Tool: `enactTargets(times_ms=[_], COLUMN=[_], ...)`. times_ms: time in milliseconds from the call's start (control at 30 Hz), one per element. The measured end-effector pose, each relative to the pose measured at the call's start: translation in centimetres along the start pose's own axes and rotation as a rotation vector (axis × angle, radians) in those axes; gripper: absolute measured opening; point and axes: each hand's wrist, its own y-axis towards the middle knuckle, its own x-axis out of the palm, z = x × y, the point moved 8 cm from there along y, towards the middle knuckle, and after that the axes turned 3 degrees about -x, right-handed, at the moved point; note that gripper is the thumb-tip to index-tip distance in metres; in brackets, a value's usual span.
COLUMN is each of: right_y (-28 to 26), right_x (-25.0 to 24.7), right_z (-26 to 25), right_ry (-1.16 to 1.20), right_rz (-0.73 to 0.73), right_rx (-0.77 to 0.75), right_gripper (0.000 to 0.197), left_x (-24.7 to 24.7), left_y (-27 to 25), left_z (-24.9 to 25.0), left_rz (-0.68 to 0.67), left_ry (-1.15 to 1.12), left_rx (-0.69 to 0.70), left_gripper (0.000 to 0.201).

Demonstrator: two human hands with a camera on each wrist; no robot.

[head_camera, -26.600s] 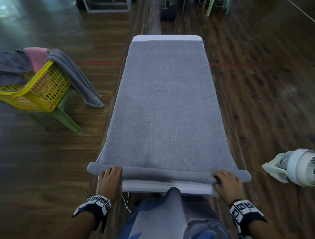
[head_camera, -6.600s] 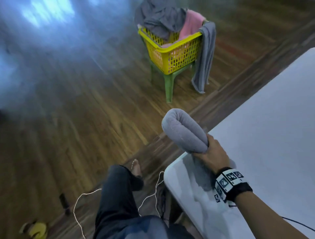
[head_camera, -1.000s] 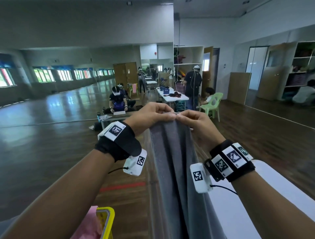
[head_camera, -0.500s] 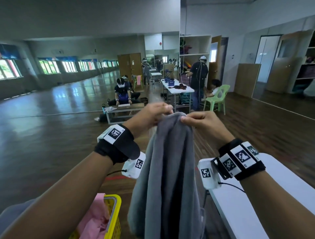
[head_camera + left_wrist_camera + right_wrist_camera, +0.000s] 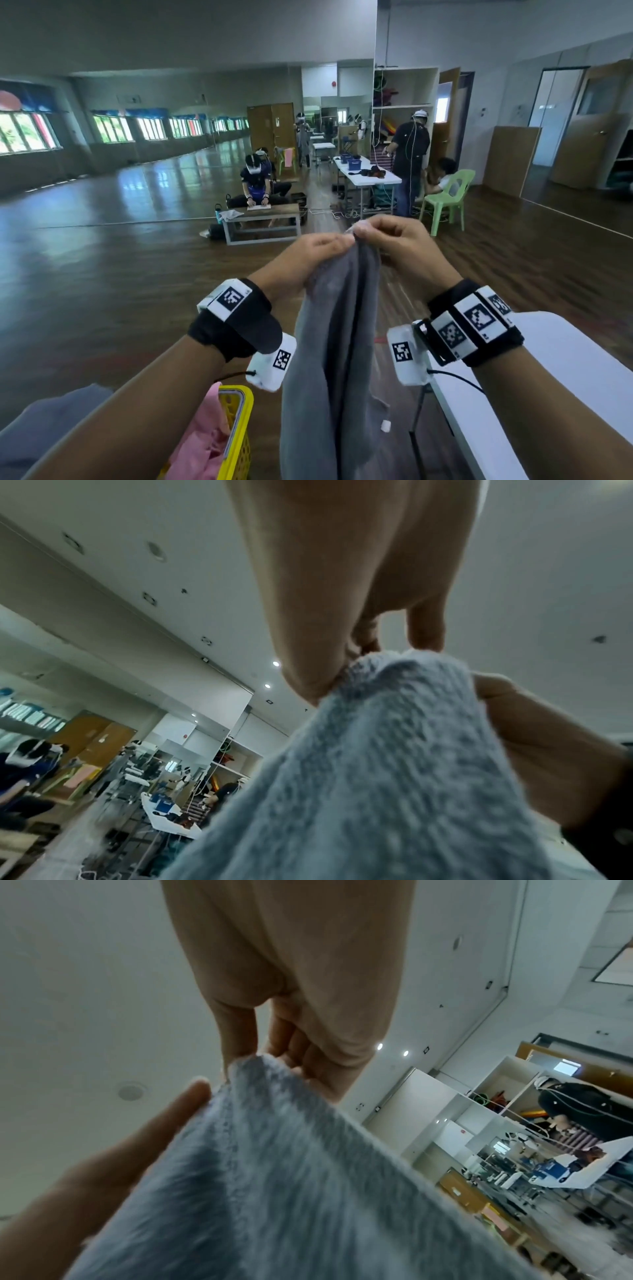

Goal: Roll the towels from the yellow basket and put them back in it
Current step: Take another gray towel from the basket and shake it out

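Head view: left hand [image 5: 310,253] and right hand [image 5: 399,245] meeting at chest height, both pinching the top edge of a grey towel [image 5: 330,359], fingertips almost touching; towel hanging in long folds between the forearms, well above the floor. Showing only here: yellow basket [image 5: 238,431] down at lower left holding a pink towel [image 5: 202,442], white counter [image 5: 561,377] at lower right, other people working at far tables, a green chair [image 5: 448,198]. Left wrist view: looking up along the left hand [image 5: 342,588] against the ceiling, thumb and fingers closing on the bunched towel corner [image 5: 394,750], the right hand [image 5: 548,737] gripping just beside it; basket and counter out of sight. Right wrist view: right hand [image 5: 291,974] pinching the towel's peak [image 5: 291,1177] between thumb and fingers, left hand [image 5: 120,1150] lying along the cloth's other side, its grip hidden by the cloth.
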Motion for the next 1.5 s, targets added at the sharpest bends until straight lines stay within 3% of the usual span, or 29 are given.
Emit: enactTargets(times_ms=[67,233,267,333,400,467,567,633,700,800,867,933,1000,1100,1167,1267,1367,1433,1500], right_y=[0.3,-1.8,-2.0,-1.4,-0.3,0.5,-0.2,-1.5,-2.3,-1.5,-1.1,-1.4,-3.3,-8.0,-10.4,-11.1,-11.1,-11.6,-12.7], right_x=[0.6,2.9,3.0,2.6,2.4,2.5,3.7,4.6,4.3,3.1,3.2,3.9,4.6,6.0,6.2,5.8,6.5,7.1,7.7], right_z=[-0.3,4.7,4.9,4.1,2.0,0.2,0.7,2.7,3.6,1.7,-0.1,-0.2,2.3,7.3,9.1,8.9,8.2,9.1,11.0], right_ry=[-0.013,0.059,0.059,0.049,0.004,-0.104,-0.143,-0.086,-0.026,-0.014,-0.05,-0.112,-0.105,0.014,0.031,-0.026,-0.064,-0.056,-0.018], right_rz=[-0.004,-0.132,-0.109,-0.026,0.04,0.043,-0.06,-0.134,-0.085,0.023,0.015,-0.017,-0.018,-0.012,0.023,0.082,0.084,0.073,0.028], right_rx=[-0.008,0.15,0.13,0.045,-0.053,-0.117,-0.063,0.024,0.033,-0.064,-0.11,-0.097,-0.031,0.134,0.184,0.145,0.108,0.142,0.238], right_gripper=[0.021,0.041,0.048,0.06,0.05,0.038,0.022,0.018,0.021,0.034,0.029,0.021,0.025,0.028,0.027,0.024,0.018,0.019,0.027], left_x=[-0.2,-5.7,-5.7,-4.1,-1.6,-1.0,-3.5,-5.4,-5.4,-1.9,-0.3,-0.4,-1.2,-0.7,-0.5,1.3,4.2,3.7,1.9], left_y=[-0.4,-1.0,-1.1,-1.0,-0.9,-1.0,-1.3,-1.6,-2.0,-2.2,-2.9,-3.9,-5.4,-7.8,-9.2,-10.5,-11.2,-11.6,-11.9], left_z=[0.0,2.7,2.6,1.6,0.1,-0.2,1.6,2.9,2.9,0.3,-1.3,-2.2,-3.8,-7.7,-10.0,-12.4,-13.0,-12.6,-12.9], left_rz=[-0.024,0.289,0.294,0.173,0.029,0.008,0.159,0.298,0.317,0.088,-0.007,0.063,0.22,0.342,0.408,0.338,0.159,0.199,0.324], left_ry=[-0.022,-0.108,-0.132,-0.175,-0.13,-0.099,-0.266,-0.288,-0.267,-0.043,0.034,-0.09,-0.273,-0.478,-0.496,-0.436,-0.264,-0.295,-0.397], left_rx=[0.017,0.154,0.165,0.13,0.031,0.011,0.081,0.149,0.171,0.067,0.074,0.126,0.164,0.126,0.072,-0.023,-0.09,-0.066,-0.029], left_gripper=[0.032,0.018,0.016,0.016,0.032,0.039,0.022,0.025,0.023,0.025,0.031,0.033,0.032,0.034,0.036,0.042,0.022,0.017,0.017])
